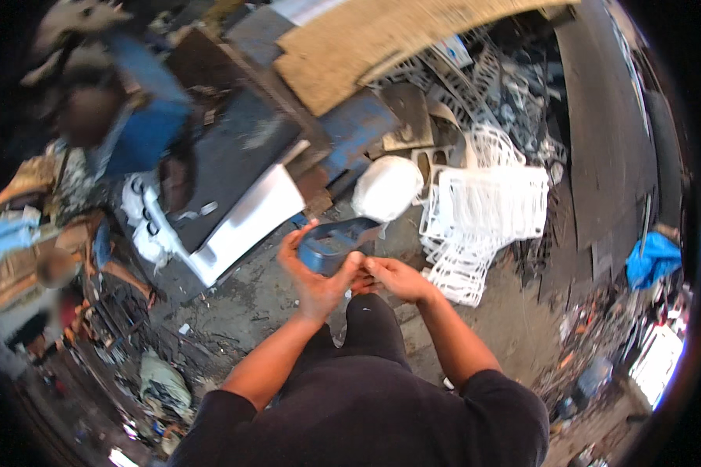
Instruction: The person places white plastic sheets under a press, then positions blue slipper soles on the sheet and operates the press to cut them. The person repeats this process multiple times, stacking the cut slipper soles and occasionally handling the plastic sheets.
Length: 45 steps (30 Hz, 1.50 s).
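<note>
In front of my body my left hand (317, 292) is wrapped round a cutting die (329, 247), a blue-grey metal band bent into a long rounded outline with crosspieces inside. Its fingers reach round the left side, and the thumb points toward the other hand. My right hand (397, 279) is closed, its fingertips pinched together against the left thumb just below the die's near edge. What is between those fingertips, if anything, is too small to make out. Beyond the die sits a rounded white bundle (387, 188).
White sheets with cut-out openings (487, 206) are heaped at the right. A black sheet (237, 167) and a white sheet (249, 226) lie on a work surface at the left. A tan board (413, 43) spans the top. Another person (93, 109) is at the upper left; a blue bag (653, 261) lies far right.
</note>
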Each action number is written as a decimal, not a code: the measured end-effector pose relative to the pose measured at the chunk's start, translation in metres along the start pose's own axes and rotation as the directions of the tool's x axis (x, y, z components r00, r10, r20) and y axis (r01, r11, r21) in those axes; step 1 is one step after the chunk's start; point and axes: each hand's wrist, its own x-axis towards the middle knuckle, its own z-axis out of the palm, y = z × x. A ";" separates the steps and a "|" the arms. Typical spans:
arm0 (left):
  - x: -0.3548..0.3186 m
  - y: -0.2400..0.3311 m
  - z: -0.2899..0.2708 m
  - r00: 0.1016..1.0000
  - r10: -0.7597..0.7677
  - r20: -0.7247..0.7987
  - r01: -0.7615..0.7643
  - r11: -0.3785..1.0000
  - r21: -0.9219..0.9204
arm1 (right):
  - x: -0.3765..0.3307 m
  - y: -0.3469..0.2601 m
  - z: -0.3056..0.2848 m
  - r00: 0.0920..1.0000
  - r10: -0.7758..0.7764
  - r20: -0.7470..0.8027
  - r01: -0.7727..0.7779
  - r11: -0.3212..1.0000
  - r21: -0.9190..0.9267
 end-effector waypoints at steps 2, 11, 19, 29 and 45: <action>-0.002 0.024 0.003 0.998 0.043 0.049 -0.039 0.996 -0.075 | -0.008 -0.021 0.055 0.939 -0.276 -0.206 0.308 0.941 0.140; 0.063 0.034 -0.158 0.838 -0.033 -0.545 0.077 0.995 0.059 | -0.024 -0.143 0.128 0.673 -0.627 -0.392 0.719 0.679 0.147; 0.109 -0.122 -0.212 0.873 -0.474 -0.114 0.428 0.858 -0.284 | -0.032 -0.150 0.215 0.670 -0.680 -0.299 0.695 0.716 -0.071; 0.131 -0.093 -0.197 0.898 -0.434 -0.075 0.438 0.861 0.258 | -0.015 -0.110 0.271 0.677 -0.670 -0.305 0.604 0.743 -0.288; 0.107 -0.066 -0.288 0.844 -0.525 0.113 0.527 0.769 -0.362 | 0.152 -0.064 0.331 0.615 -0.786 -0.063 0.205 0.236 -0.950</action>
